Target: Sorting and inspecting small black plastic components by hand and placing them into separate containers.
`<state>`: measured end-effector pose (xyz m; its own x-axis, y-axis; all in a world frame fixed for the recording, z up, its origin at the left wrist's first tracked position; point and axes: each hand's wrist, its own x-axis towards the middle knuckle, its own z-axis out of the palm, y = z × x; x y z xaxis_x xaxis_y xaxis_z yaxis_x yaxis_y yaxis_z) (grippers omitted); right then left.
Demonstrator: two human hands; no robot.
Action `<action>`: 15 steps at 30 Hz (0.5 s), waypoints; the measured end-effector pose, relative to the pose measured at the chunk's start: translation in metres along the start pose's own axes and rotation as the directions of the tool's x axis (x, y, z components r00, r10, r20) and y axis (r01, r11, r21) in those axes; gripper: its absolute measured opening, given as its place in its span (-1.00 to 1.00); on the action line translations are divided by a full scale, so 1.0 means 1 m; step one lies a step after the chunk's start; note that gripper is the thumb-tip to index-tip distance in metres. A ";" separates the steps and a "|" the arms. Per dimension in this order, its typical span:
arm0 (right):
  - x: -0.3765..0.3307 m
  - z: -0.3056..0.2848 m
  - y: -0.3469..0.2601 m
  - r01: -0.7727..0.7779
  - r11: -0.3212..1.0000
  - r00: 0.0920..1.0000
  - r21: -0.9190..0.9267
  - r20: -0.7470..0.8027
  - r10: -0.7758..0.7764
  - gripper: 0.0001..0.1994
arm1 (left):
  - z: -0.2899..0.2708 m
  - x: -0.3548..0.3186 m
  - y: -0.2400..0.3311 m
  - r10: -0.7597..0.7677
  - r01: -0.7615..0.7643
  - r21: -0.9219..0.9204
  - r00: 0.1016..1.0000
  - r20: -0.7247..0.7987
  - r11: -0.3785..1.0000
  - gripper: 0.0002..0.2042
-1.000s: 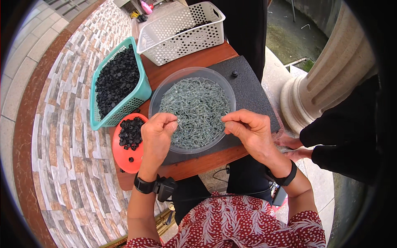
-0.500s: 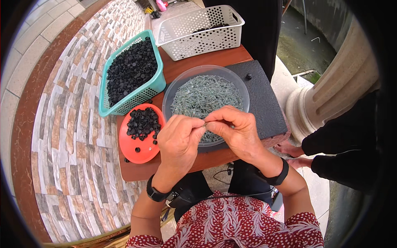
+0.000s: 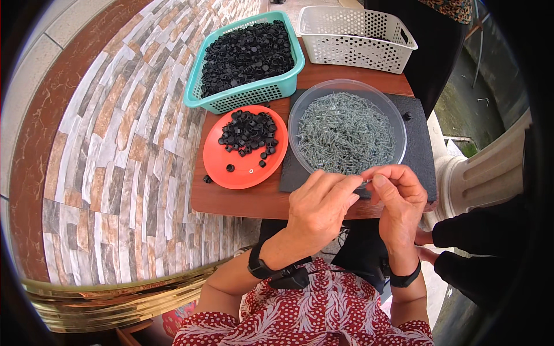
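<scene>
My left hand (image 3: 323,210) and my right hand (image 3: 399,202) meet fingertip to fingertip at the near rim of a clear round bowl (image 3: 296,130). The bowl is filled with small silvery screws (image 3: 345,132). Thumb and forefinger of my right hand pinch a tiny silvery piece that looks like a screw; most of it is hidden. The fingers of my left hand are closed at its other side, and what they grip cannot be made out. Left of the bowl lies a red plate (image 3: 231,180) with a heap of small black plastic caps (image 3: 249,131).
A turquoise basket (image 3: 248,91) full of black caps stands behind the plate. Next to it is a white perforated basket (image 3: 358,52) with some dark pieces inside. A dark mat (image 3: 421,155) lies under the bowl on the brown table (image 3: 248,203). Another person's dark-clothed legs (image 3: 473,225) are at the right.
The view has swung left, so the table sits further right and higher in the picture. My hands have drawn from over the bowl toward its near rim, still pinching together.
</scene>
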<state>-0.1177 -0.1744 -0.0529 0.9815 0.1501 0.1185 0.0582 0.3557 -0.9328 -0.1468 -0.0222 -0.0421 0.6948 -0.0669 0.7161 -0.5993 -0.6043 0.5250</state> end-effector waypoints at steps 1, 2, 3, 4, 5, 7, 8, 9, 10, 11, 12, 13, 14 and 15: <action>0.000 0.000 -0.005 0.007 1.000 1.000 -0.014 -0.025 -0.008 -0.93 | -0.013 -0.003 -0.005 -0.016 0.017 0.101 1.000 -0.007 0.995 -0.74; 0.001 -0.002 -0.008 0.014 0.999 0.999 -0.029 -0.051 -0.016 -0.93 | -0.028 -0.005 -0.011 -0.032 0.034 0.200 0.999 -0.015 0.979 -0.76; 0.002 -0.008 -0.007 0.030 0.999 0.999 -0.020 -0.040 -0.031 -0.93 | -0.044 -0.010 -0.022 -0.130 0.140 0.232 0.990 -0.057 0.963 -0.78; 0.003 -0.009 -0.006 0.026 1.000 0.999 -0.011 -0.031 -0.027 -0.93 | -0.067 -0.018 -0.034 -0.227 0.249 0.276 0.968 -0.108 0.928 -0.79; 0.004 -0.012 -0.008 0.042 0.999 0.999 -0.031 -0.010 -0.042 -0.93 | -0.087 -0.027 -0.049 -0.337 0.372 0.251 0.926 -0.174 0.894 -0.80; 0.007 -0.019 -0.006 0.057 0.996 0.998 -0.070 0.036 -0.054 -0.92 | -0.115 -0.045 -0.082 -0.441 0.489 0.220 0.866 -0.236 0.844 -0.80; 0.007 -0.020 -0.007 0.056 0.996 0.998 -0.068 0.039 -0.053 -0.92 | -0.127 -0.051 -0.095 -0.477 0.529 0.287 0.847 -0.235 0.798 -0.80; 0.007 -0.021 -0.006 0.048 0.992 0.999 -0.120 0.031 -0.044 -0.92 | -0.130 -0.050 -0.101 -0.511 0.563 0.350 0.827 -0.235 0.749 -0.79; 0.006 -0.022 -0.005 0.039 0.984 0.999 -0.173 0.022 -0.036 -0.91 | -0.130 -0.050 -0.104 -0.511 0.562 0.349 0.827 -0.234 0.750 -0.79; 0.006 -0.021 -0.005 0.040 0.984 0.999 -0.174 0.020 -0.037 -0.91 | -0.130 -0.048 -0.104 -0.500 0.519 0.450 0.849 -0.171 0.727 -0.77; 0.005 -0.021 -0.005 0.019 0.982 1.000 -0.189 0.019 -0.015 -0.90 | -0.128 -0.045 -0.105 -0.491 0.464 0.542 0.865 -0.105 0.701 -0.75; 0.004 -0.022 -0.006 -0.003 0.979 1.000 -0.203 0.017 0.006 -0.90 | -0.125 -0.042 -0.106 -0.489 0.462 0.539 0.866 -0.103 0.704 -0.75; 0.003 -0.022 -0.005 -0.001 0.979 1.000 -0.206 0.014 0.004 -0.90 | -0.120 -0.039 -0.108 -0.484 0.445 0.544 0.871 -0.080 0.711 -0.74; 0.003 -0.023 -0.004 -0.015 0.986 1.000 -0.167 0.000 0.015 -0.90 | -0.117 -0.036 -0.110 -0.478 0.428 0.551 0.876 -0.058 0.717 -0.73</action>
<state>-0.1109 -0.1968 -0.0570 0.9823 0.1559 0.1042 0.0730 0.1944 -0.9782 -0.1526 0.1392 -0.0721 0.8723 0.2764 0.4034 0.0864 -0.8990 0.4292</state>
